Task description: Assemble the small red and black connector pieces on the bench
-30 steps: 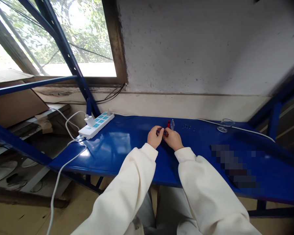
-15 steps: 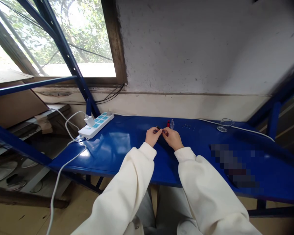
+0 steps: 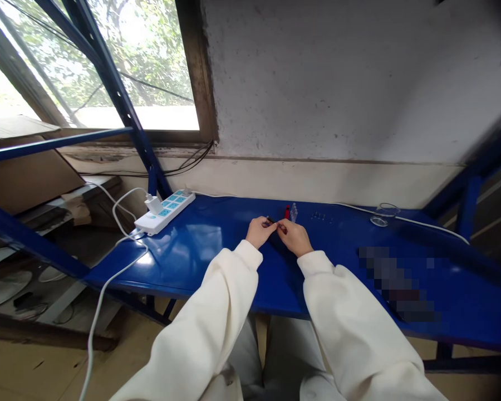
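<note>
My left hand (image 3: 259, 232) and my right hand (image 3: 294, 236) meet above the middle of the blue table (image 3: 192, 262), fingers closed in pinches. Between the left fingers shows part of a small dark object (image 3: 269, 220), mostly hidden. The right fingertips touch close beside it, and what they pinch is too small to make out. Just beyond the right hand stand a small red object (image 3: 287, 211) and a clear plastic piece (image 3: 294, 211). Several tiny parts (image 3: 318, 215) lie in a row to their right.
A white power strip (image 3: 166, 213) with a plugged-in adapter lies at the left. A clear round dish (image 3: 379, 221) sits by a white cable at the back right. A blurred-out dark object (image 3: 396, 287) lies at the right. Blue frame posts rise at both sides.
My left hand has shifted slightly left, and more of the dark object shows between the fingers. My right hand stays nearly in place. The camera view has moved a little.
</note>
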Demonstrator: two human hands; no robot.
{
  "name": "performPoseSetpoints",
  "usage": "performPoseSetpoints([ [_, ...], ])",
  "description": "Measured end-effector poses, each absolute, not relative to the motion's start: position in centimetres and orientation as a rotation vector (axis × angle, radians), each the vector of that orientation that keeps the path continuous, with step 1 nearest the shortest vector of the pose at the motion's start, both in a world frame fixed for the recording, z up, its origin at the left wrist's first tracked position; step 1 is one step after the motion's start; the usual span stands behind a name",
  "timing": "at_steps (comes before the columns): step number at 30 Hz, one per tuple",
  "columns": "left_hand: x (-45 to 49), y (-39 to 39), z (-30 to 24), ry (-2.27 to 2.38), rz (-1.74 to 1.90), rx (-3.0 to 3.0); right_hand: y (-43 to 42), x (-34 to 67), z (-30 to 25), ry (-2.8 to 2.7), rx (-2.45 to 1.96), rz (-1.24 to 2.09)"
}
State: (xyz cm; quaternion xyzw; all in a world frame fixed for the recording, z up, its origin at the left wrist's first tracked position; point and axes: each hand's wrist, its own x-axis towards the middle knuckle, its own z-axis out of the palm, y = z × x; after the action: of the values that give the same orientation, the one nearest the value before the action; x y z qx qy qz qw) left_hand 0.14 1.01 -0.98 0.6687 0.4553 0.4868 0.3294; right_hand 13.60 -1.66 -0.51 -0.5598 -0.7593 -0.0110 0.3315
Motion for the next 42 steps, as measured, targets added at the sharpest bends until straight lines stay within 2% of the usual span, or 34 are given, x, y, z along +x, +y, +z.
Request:
performPoseSetpoints([
  [6, -3.8, 3.0, 2.5, 1.309, 0.996, 2.042, -1.7, 13.2, -0.2, -1.957, -1.464, 0.055],
  [14, -9.3, 4.5, 2.2, 1.926, 0.627, 2.051, -1.6, 13.3, -0.5, -2.008, -1.467, 0.127],
  [22, -9.4, 4.1, 0.7, 1.986, 0.59, 1.972, -2.1, 13.3, 0.4, -1.913, -1.599, 0.05],
  [27, -9.3, 4.1, 0.5, 2.015, 0.579, 1.931, -2.0, 14.0, 0.8, -1.782, -1.983, 0.083],
  [31, -9.7, 3.5, 1.4, 2.049, 0.534, 1.87, -1.6, 14.9, 0.6, -1.758, -2.199, 0.206],
  [35, -8.9, 1.7, 3.0, 2.12, 0.51, 1.866, -1.2, 15.3, 0.1, -1.731, -2.209, 0.1],
  [39, -4.8, -0.6, 3.2, 1.788, 0.569, 2.197, -0.7, 15.5, -0.5, -1.694, -2.192, 0.05],
  [42, -0.9, -1.5, 2.1, 1.529, 0.742, 2.51, -0.4, 15.7, -1.0, -1.659, -2.144, 0.024],
])
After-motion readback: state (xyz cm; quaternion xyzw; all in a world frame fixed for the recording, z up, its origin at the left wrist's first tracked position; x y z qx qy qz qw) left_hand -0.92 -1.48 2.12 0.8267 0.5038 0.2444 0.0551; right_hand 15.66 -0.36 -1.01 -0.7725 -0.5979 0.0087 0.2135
